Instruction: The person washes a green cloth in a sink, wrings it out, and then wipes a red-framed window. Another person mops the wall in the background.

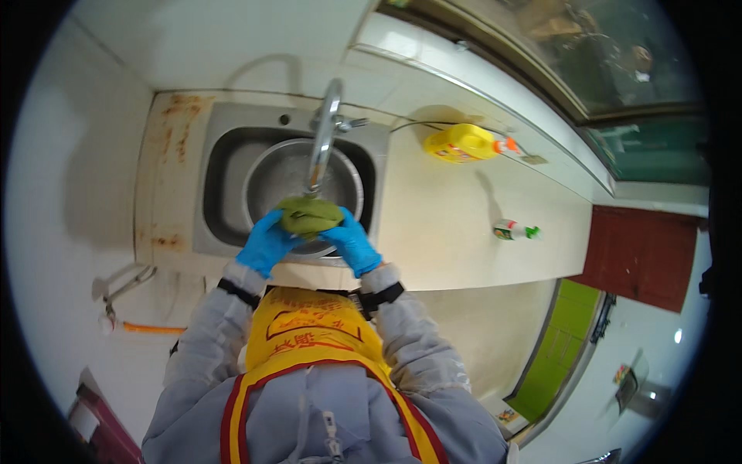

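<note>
Crosswise, its long axis left to right, a green cloth [311, 217] sits just near-side of the faucet [325, 135], fingers of left hand [268, 244] and right hand [352, 243] grasping opposite ends.

Background as I view it remotely, straight edges bowed by the fisheye. Pale walls [232, 46] meet in a corner at upper left, where soft shadows fall. Along the back wall I note a cream countertop [440, 224], its left end stained rusty brown. Upper right: a window [595, 69] in a dull brownish frame, above a white ledge [479, 89]. At the countertop's right end stands a dark red panel [641, 251]; below it, I observe a bright green panel [556, 348]. A small glare [678, 336] marks the right-hand side.
</note>
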{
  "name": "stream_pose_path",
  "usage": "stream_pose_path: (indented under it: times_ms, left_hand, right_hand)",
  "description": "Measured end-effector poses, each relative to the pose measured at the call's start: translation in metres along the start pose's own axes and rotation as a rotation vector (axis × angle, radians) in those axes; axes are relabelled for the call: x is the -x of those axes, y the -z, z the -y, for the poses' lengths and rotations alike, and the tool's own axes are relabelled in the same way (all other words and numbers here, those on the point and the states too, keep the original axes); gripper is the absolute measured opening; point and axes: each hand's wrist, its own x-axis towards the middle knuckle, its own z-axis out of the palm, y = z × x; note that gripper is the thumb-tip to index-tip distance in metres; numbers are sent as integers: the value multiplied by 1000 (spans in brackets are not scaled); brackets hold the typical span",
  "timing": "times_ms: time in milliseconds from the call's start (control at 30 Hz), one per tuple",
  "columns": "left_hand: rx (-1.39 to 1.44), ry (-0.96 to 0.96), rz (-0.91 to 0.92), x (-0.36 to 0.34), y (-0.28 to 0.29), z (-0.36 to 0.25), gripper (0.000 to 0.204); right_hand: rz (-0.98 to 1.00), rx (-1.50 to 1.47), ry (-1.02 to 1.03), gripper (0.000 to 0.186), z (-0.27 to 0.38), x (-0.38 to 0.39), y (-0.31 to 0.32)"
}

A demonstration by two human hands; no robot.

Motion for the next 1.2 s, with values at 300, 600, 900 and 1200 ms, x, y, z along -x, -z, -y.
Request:
stream_pose_path:
  times_ms: [300, 600, 900, 1200]
  left_hand:
    - [-1034, -285, -177, -56, 26, -13, 27]
    - [-1326, -454, 175, -36, -12, 7, 47]
    - [-1647, -152, 46, -17, -43, -23, 28]
    - [-1300, -503, 8, 2, -47, -13, 22]
  right_hand:
    - [-257, 762, 3, 33, -10, -11, 48]
    - [77, 616, 147, 38, 9, -6, -2]
    - [-3, 1351, 277, 31, 50, 1, -12]
    - [-25, 981, 77, 22, 77, 7, -10]
